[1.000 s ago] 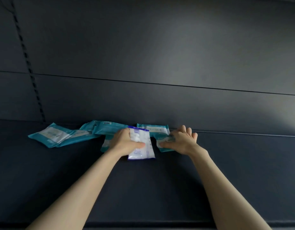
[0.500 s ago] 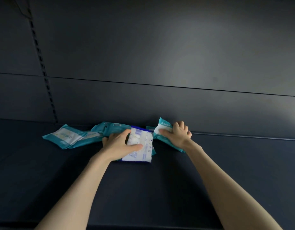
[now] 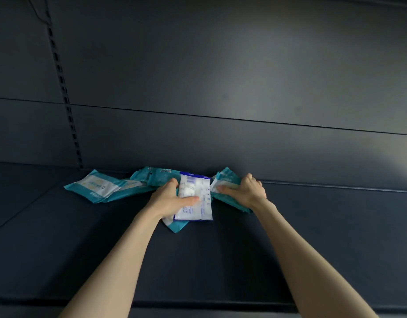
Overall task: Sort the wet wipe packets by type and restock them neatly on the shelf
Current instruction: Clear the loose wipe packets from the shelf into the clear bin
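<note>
A white packet with blue edging (image 3: 201, 198) lies near the back of the dark shelf (image 3: 198, 260), and my left hand (image 3: 170, 199) grips its left side with the thumb across its face. Under it a teal packet corner (image 3: 176, 226) sticks out. My right hand (image 3: 248, 191) holds a teal packet (image 3: 225, 180) tilted up on its edge, just right of the white one. Two more teal packets lie flat to the left: one (image 3: 96, 187) at the far left and another (image 3: 152, 176) against the back wall.
The dark back panel (image 3: 221, 138) rises right behind the packets. A slotted upright rail (image 3: 65, 99) runs down at the left. The shelf's front lip (image 3: 209, 306) crosses the bottom of the view.
My right hand has lifted its teal packet from flat onto its edge. My left hand has drawn the white packet slightly toward me. The view shifted a little to the left.
</note>
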A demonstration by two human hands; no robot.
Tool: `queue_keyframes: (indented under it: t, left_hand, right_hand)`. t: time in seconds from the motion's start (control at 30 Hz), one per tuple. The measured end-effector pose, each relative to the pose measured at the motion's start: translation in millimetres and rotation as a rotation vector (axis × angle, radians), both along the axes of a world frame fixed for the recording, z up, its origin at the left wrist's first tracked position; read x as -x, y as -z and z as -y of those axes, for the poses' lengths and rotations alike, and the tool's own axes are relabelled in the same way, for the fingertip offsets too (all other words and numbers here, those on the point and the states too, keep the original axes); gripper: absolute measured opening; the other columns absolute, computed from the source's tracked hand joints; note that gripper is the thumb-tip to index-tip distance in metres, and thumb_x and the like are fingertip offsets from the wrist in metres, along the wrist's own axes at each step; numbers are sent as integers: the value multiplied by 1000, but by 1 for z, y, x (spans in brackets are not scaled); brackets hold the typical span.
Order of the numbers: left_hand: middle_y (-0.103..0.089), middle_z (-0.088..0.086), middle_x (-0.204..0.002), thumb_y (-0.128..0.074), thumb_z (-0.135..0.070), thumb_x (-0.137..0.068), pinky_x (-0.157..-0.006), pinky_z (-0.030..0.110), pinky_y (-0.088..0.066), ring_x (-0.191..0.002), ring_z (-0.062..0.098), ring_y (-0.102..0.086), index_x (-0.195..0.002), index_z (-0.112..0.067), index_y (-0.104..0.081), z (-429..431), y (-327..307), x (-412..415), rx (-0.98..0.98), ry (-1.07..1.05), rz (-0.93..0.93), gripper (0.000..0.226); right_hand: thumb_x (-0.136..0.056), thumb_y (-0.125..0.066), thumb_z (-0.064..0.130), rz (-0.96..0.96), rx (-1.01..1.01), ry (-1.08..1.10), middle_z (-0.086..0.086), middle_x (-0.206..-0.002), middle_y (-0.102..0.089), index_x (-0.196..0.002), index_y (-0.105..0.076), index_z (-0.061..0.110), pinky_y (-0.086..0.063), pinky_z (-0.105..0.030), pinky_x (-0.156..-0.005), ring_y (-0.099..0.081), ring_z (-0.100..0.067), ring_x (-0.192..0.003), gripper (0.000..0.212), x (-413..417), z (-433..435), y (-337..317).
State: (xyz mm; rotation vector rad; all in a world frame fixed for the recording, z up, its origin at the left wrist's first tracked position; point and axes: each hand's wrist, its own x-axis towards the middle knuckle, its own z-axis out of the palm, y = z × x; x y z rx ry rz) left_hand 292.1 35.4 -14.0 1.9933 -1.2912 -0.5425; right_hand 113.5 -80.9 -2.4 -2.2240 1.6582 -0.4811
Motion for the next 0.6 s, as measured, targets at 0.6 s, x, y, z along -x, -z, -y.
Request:
queue_keyframes:
  t: [0.6]
  left_hand:
    - [-71, -10, -94, -58, -10, -90, -78, 34, -52, -88, 8, -68, -105, -25, -59, -197, -37, 74, 554, 40, -845, 22]
  right_hand:
    - [-76, -64, 58, 1047, -4, -54, -6, -84, -72, -87, -66, 14, -57, -42, -70, -68, -20, -74, 45, 44, -219, -25]
